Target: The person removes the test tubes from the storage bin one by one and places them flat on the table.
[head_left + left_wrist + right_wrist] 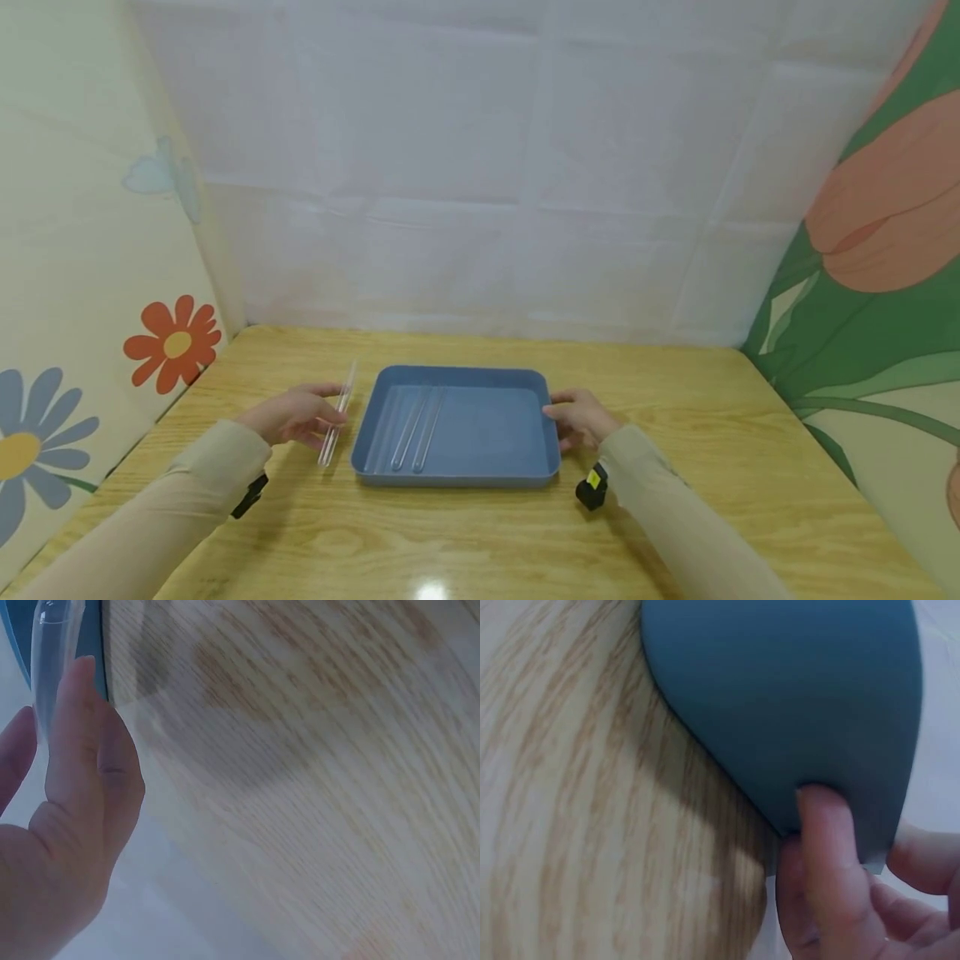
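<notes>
Just left of the blue tray, the left hand had a clear tube pinched between thumb and fingers, and honestly I couldn't tell if it was one tube or a couple lying tight together. Its far end leaned toward the tray and its near end angled away from it, and whether that near end touched the wood wasn't something I could make out. Over at the tray's right end, the right hand gripped the wall, with a finger pressed flat on the outside and the thumb up at the rim. So the hands were well apart, tray between them. Inside the tray, toward its left half, at least two more clear tubes lay side by side, rounded ends near the front wall; some fainter streaks left of those were too vague to call. Under the tray was a wood-grain table, behind it hung a creased white sheet, and off to its left was a printed red flower.
</notes>
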A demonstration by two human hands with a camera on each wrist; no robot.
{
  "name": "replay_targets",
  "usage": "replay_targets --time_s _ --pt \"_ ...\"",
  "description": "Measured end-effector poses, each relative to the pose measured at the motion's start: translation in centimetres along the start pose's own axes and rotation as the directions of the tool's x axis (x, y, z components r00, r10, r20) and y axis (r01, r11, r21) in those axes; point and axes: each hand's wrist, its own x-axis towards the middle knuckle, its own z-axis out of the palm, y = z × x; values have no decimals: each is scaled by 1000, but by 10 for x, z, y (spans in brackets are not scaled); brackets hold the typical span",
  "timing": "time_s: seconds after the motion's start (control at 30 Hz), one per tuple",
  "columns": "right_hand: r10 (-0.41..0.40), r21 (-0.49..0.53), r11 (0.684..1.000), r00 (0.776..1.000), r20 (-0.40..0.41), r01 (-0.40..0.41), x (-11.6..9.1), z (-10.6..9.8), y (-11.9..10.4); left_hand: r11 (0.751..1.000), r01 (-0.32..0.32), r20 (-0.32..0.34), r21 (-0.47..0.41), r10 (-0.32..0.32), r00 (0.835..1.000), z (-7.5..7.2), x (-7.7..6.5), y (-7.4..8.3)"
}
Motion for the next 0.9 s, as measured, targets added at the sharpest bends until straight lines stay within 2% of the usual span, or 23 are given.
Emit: replay_targets --time_s 0.33,0.9 --pt "-2 -11 1000 1000 5 2 -2 -1 -2 1000 16 -14 26 -15 1000 0 10 -4" --pt "4 -5 1000 1000 12 -4 0 -1 -2 999 25 -49 48 -23 999 2 16 -8"
